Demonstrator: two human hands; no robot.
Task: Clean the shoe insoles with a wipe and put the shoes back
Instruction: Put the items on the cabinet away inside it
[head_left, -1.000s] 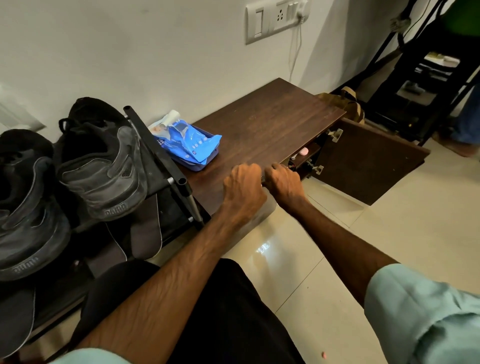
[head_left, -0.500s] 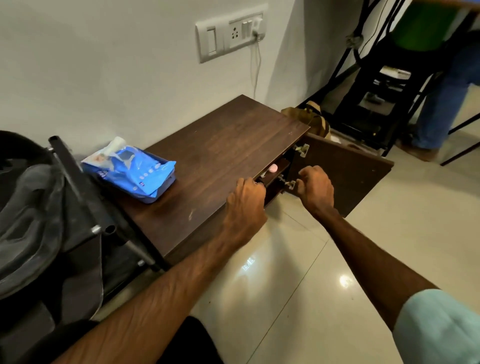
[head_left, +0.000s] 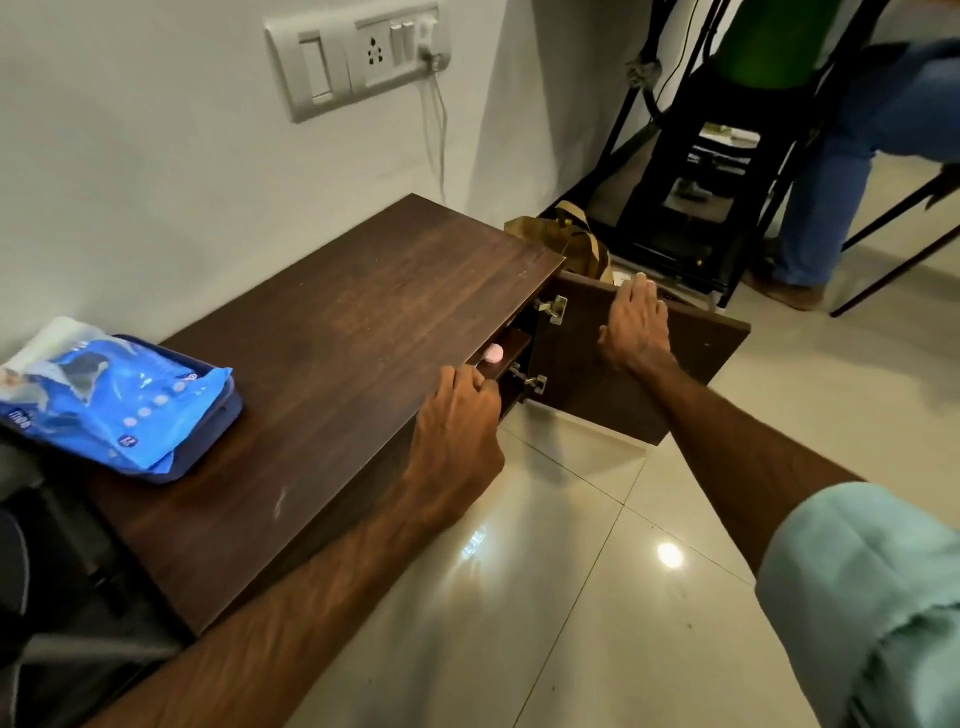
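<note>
Our right hand (head_left: 636, 327) lies flat, fingers straight, on the open brown cabinet door (head_left: 649, 395) at centre right. Our left hand (head_left: 457, 415) curls over the front edge of the dark brown wooden cabinet (head_left: 337, 332). We should swing the doors fully wide before reaching in. The blue plastic wipe pack (head_left: 111, 400) sits at the far left on the cabinet top; we can't make out the shoes.

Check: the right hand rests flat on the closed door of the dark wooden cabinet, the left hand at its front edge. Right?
No: the head view shows the door open. The right hand rests flat on it, the left hand at the dark wooden cabinet's front edge.
</note>
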